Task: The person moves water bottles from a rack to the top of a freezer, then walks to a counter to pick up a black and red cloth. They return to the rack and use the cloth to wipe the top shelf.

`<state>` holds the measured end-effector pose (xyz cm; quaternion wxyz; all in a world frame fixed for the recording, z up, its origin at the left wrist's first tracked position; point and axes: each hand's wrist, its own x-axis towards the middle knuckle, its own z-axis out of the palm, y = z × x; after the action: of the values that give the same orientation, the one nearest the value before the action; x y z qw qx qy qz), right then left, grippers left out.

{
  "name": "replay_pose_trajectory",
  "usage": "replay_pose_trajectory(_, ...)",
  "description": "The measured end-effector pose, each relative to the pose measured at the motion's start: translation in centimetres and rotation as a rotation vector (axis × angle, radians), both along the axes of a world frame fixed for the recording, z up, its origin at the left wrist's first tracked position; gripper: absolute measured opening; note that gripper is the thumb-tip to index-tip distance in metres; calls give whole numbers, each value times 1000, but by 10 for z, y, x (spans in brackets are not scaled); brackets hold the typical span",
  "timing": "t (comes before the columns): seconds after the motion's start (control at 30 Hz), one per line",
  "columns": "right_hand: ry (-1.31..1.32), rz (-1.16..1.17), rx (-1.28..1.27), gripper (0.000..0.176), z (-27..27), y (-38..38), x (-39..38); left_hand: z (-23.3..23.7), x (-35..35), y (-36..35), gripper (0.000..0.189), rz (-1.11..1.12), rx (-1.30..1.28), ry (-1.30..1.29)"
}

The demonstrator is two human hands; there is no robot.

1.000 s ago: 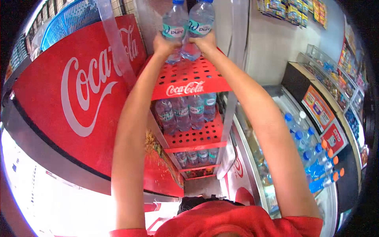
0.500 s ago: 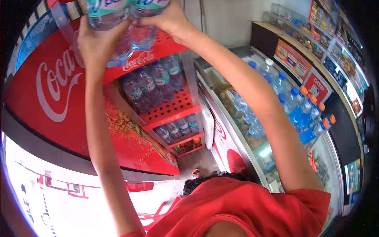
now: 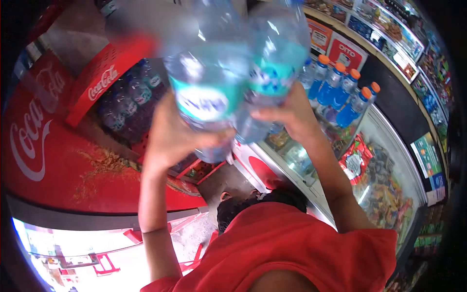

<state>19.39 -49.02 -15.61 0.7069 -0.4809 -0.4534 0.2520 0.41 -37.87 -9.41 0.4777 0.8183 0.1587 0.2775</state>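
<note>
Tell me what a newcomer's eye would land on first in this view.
Probably the teal-labelled bottle in the left hand and the matching bottle in the right hand, looming large at upper centre. Next would come the red Coca-Cola panel along the left side and the orange-capped blue bottles at upper right. The red shirt fills the bottom centre.

The person wore a plain red T-shirt (image 3: 267, 236) with a rounded neckline (image 3: 282, 272) and short, loose sleeves (image 3: 374, 246) creased at the shoulder. Below its hem showed a black lower garment (image 3: 231, 210), its cut unclear.
</note>
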Motion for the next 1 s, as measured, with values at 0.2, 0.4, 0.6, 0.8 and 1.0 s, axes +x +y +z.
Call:
replay_pose_trajectory(0.2, -28, -408, -233, 85, -86, -83, 26, -134, 68, -33, 76, -222, -23, 89)
replay_pose_trajectory(0.4, -77, -820, -237, 84, -149, -113, 41, -190, 115, -73, 69, -163, -6, -141)
replay_pose_trajectory(0.6, -178, -939, -312, 79, -156, -103, 61, -214, 147, -80, 60, 30, 109, -203)
replay_pose_trajectory(0.8, -115, -935, -267, 73, -156, -85, 66, -211, 150, -73, 71, 49, -15, -174)
replay_pose_trajectory(1.0, -94, -877, -282, 71, -153, -69, 72, -215, 138, -65, 74, 29, 191, 114)
